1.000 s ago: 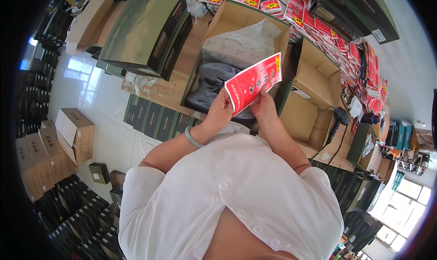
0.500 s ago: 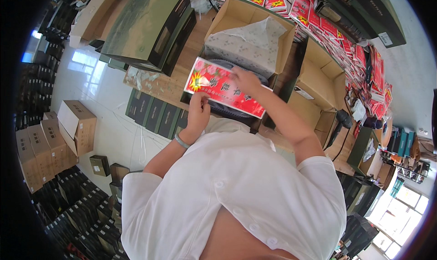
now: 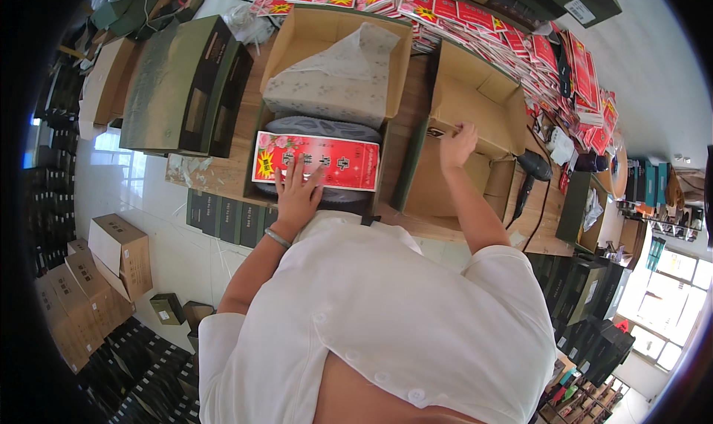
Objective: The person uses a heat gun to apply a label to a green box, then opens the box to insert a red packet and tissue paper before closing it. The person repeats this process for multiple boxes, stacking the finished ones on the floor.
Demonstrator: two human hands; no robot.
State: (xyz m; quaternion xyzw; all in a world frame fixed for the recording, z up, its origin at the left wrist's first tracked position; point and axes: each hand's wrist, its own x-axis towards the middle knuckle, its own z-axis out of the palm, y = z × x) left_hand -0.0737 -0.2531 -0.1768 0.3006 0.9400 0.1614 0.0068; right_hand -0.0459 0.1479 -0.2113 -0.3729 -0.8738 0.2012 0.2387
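A red packet with pink flowers and a yellow starburst (image 3: 349, 164) lies across a pair of grey shoes (image 3: 327, 128) in an open cardboard shoe box (image 3: 342, 24). Patterned white tissue paper (image 3: 327, 93) is folded back toward the box's lid. My left hand (image 3: 298, 195) rests on the packet's near edge, its fingers spread flat. My right hand (image 3: 458, 146) is over a second open shoe box (image 3: 475, 82), to the right. Its fingers are pinched together near the box's inner edge; what they hold, if anything, is too small to make out.
Many red packets (image 3: 512, 53) are piled along the table's far side. A black hair dryer (image 3: 533, 168) with its cord lies right of the second box. Stacked green shoe boxes (image 3: 174, 90) stand at left; brown cartons (image 3: 119, 253) sit on the floor.
The red packet has gone from tilted in my hands to lying level over the shoes. My right hand has let go of it and moved right to the second box. The view has shifted.
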